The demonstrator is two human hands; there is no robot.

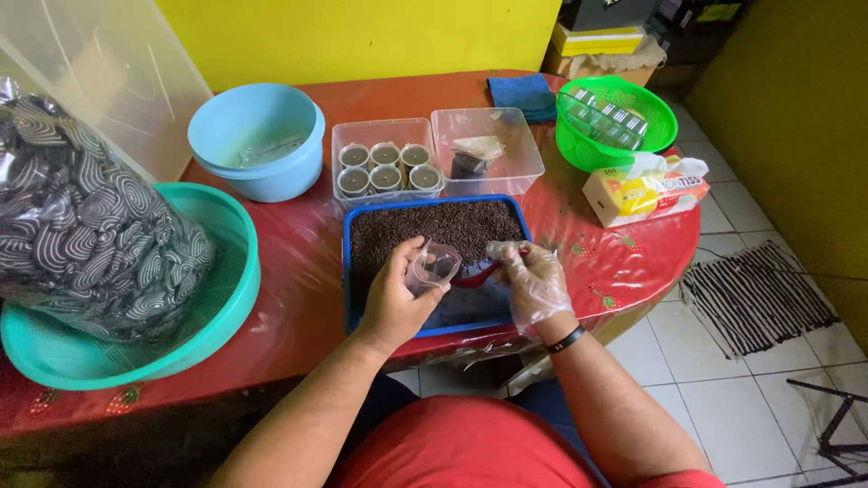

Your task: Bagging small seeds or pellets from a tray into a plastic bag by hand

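My left hand [393, 298] holds a small clear plastic cup [432, 267], tilted over a blue tray [362, 312] of dark brown grains [434, 228]. My right hand [533, 282] wears a clear plastic glove and grips a red scoop [475, 276] just beside the cup's mouth. Behind the tray stands a clear box [384, 136] with several small lidded cups of the dark grains [383, 168]. A second clear box [529, 154] beside it holds a small bag [475, 155].
A teal basin [226, 298] at the left holds a large clear bag of striped wafers [81, 226]. A light blue bowl [258, 140], a green basket [615, 122], a blue cloth [523, 92] and a tissue pack [642, 188] stand on the round red table [298, 262].
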